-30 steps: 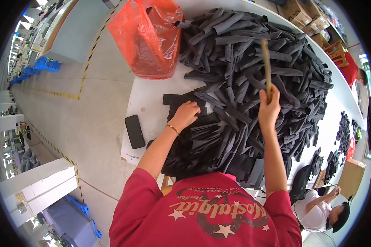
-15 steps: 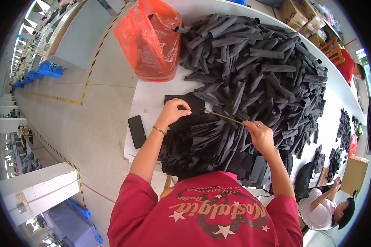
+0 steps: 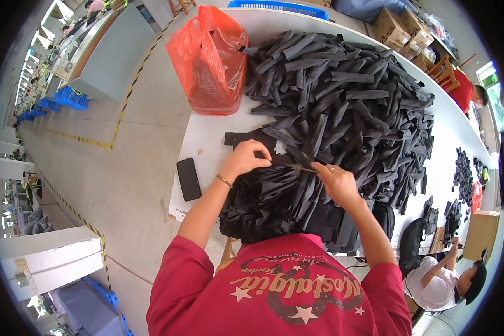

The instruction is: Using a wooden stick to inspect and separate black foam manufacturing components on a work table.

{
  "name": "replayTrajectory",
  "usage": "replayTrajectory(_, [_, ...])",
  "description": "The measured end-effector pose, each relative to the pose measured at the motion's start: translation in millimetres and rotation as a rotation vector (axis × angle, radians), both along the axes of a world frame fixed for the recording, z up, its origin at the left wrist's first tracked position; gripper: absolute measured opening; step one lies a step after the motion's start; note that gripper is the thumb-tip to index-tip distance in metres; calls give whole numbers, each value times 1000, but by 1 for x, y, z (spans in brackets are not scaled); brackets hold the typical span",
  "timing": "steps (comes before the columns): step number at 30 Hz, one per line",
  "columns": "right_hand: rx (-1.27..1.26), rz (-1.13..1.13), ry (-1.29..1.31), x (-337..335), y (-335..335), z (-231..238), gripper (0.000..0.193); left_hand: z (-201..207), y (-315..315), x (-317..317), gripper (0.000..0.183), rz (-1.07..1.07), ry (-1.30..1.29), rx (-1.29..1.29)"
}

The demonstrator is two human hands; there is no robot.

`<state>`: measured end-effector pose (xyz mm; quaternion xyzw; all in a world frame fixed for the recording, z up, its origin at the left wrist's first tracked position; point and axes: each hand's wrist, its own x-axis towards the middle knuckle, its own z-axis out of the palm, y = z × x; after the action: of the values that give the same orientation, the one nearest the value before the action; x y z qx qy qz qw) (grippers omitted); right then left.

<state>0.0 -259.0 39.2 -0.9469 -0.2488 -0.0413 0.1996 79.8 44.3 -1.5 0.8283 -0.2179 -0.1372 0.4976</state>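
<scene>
Concrete floor (image 3: 157, 106): spread out to the left, marked with yellow-and-black hazard tape.
White worktable (image 3: 207, 134): ran from the person's front up and away to the right, its edges bent by the lens.
Heap of black fabric tubes (image 3: 341, 106): covered the middle of the worktable beyond the hands, the tubes lying crosswise over one another.
Maroon T-shirt (image 3: 207, 291): worn by the person, with a print and pale stars across it.
Layered black fabric pieces (image 3: 257, 207): lay bunched between the heap and the person's body, under and just below the hands.
Red plastic bag (image 3: 215, 73): stood at the table's left side, touching the heap's edge.
Co-worker in a white top (image 3: 434, 285): was at lower right, well apart from the work.
Blue plastic basket (image 3: 279, 8): showed at the top, beyond the table's far edge.
Right hand (image 3: 337, 182): closed around a slim rod, fingers pointing left.
Left hand (image 3: 249, 158): lay over the black fabric, thumb and fingertips close together; whether cloth was pinched there could not be told.
Smartphone (image 3: 189, 179): rested on the white surface left of the left forearm, screen dark.
Slim rod (image 3: 303, 168): reached from the right fingers toward the left fingertips, over the fabric.
Beaded bracelet (image 3: 224, 181): circled the left wrist.
Ring (image 3: 334, 169): sat on a right finger.
</scene>
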Motion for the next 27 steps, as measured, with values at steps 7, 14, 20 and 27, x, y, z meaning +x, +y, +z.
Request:
replayTrajectory(7, [567,-221,434,-19,36,-48,19,51,-38,-22,67,708,-673,-195])
replayTrajectory(14, [702,-303,483,-32,96,-43,15,-33,-63,-66,29,635,702,-1474])
replayTrajectory(20, [705,-440,358,-48,123,-44,12,-4,-77,-66,27,861,716,-1393])
replayTrajectory(27, [613,-394,448,-100,92,-44,10,-8,-53,-46,28,1027,672,-1208])
